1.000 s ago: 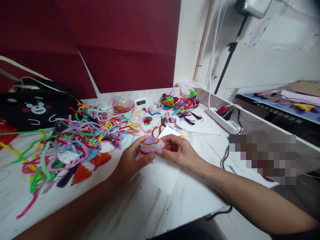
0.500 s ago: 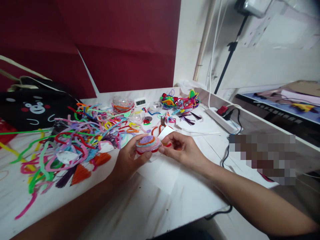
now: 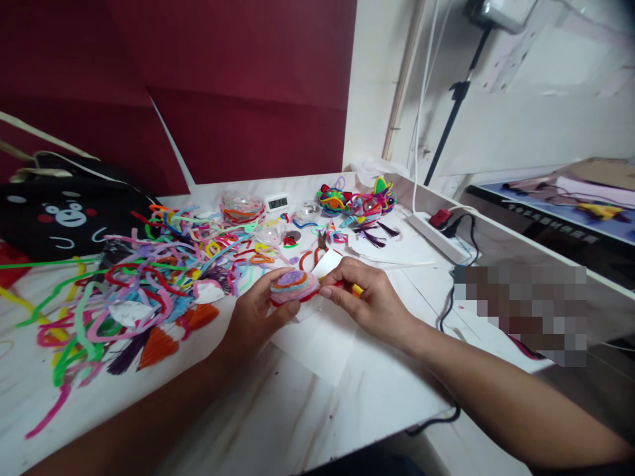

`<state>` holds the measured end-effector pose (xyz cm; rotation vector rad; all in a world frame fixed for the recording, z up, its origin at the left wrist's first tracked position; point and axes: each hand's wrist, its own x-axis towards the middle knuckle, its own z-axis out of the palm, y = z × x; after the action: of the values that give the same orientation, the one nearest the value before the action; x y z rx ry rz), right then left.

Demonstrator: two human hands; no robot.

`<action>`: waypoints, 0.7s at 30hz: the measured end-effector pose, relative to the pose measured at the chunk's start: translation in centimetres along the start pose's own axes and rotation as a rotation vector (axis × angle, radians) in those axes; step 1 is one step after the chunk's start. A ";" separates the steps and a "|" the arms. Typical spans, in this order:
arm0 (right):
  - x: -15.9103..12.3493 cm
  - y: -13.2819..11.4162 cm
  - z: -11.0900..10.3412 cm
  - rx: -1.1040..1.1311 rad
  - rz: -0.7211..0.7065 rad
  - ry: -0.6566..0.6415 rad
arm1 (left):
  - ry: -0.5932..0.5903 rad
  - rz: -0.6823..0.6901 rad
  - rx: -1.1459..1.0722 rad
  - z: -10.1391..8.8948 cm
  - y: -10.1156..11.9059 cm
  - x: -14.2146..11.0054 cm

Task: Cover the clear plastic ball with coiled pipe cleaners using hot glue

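Observation:
My left hand (image 3: 258, 311) is wrapped round a small dome (image 3: 296, 283) covered in coiled pipe cleaners: lilac on top, then orange, pale blue and pink bands, with red at its lower edge. My right hand (image 3: 360, 292) pinches a red pipe cleaner (image 3: 312, 295) between thumb and forefinger. This strand runs from the dome's lower right edge into the fingers. A bit of yellow shows behind the right fingers; what it belongs to is unclear. White paper (image 3: 312, 354) lies under both hands.
A tangled heap of pipe cleaners (image 3: 163, 264) spreads over the left of the table, with orange tassels (image 3: 159, 348). Behind the hands are an orange-handled cutting tool (image 3: 322, 242), clear plastic shells (image 3: 270, 233), finished colourful figures (image 3: 370, 205) and a small clock (image 3: 276, 203). A power strip (image 3: 441, 237) stands right.
The dome and my left hand have shifted slightly left. My right hand has drawn away to the right, and a longer stretch of red pipe cleaner now shows between the hands.

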<state>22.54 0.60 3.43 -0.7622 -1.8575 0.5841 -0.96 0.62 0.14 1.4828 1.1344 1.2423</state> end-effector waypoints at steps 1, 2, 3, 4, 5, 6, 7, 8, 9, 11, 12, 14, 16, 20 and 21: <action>-0.1 0.1 0.0 -0.029 -0.037 0.000 | -0.001 0.003 -0.005 0.0 0.0 0.1; -0.1 0.1 0.0 -0.059 -0.072 0.001 | 0.000 0.004 -0.009 0.0 0.0 0.1; -0.2 0.2 0.0 -0.090 -0.102 0.004 | -0.001 0.001 -0.013 0.0 0.0 0.1; -0.3 0.2 0.0 -0.119 -0.126 0.009 | 0.001 -0.004 -0.019 0.1 0.1 0.1; -0.3 0.2 0.0 -0.145 -0.144 0.012 | 0.006 -0.008 -0.027 0.1 0.2 0.1; -0.3 0.2 0.0 -0.165 -0.157 0.016 | 0.008 -0.017 -0.035 0.1 0.4 0.0; -0.4 0.2 0.0 -0.177 -0.165 0.020 | 0.006 -0.028 -0.041 0.2 0.7 0.0; -0.4 0.2 0.0 -0.184 -0.168 0.022 | 0.003 -0.037 -0.046 0.2 1.0 -0.1; -0.4 0.2 0.0 -0.188 -0.167 0.020 | -0.008 -0.050 -0.047 0.2 1.3 -0.2; -0.3 0.2 0.0 -0.189 -0.161 0.015 | -0.021 -0.077 -0.057 0.3 1.9 -0.4; -0.3 0.2 -0.1 -0.188 -0.153 0.012 | -0.026 -0.096 -0.071 0.2 2.1 -0.5; -0.2 0.2 -0.2 -0.182 -0.131 0.012 | -0.029 -0.140 -0.110 0.2 2.3 -0.5; -0.1 0.1 -0.3 -0.169 -0.113 0.018 | -0.024 -0.168 -0.146 0.2 2.3 -0.4; 0.0 0.0 -0.5 -0.158 -0.103 0.018 | -0.005 -0.157 -0.190 0.1 1.8 -0.2; 0.0 0.0 -0.5 -0.161 -0.104 0.017 | -0.005 -0.146 -0.190 0.0 1.8 -0.2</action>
<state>23.02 0.63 3.65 -0.7674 -1.9321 0.3637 -0.74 0.01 1.80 1.2392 1.0700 1.2085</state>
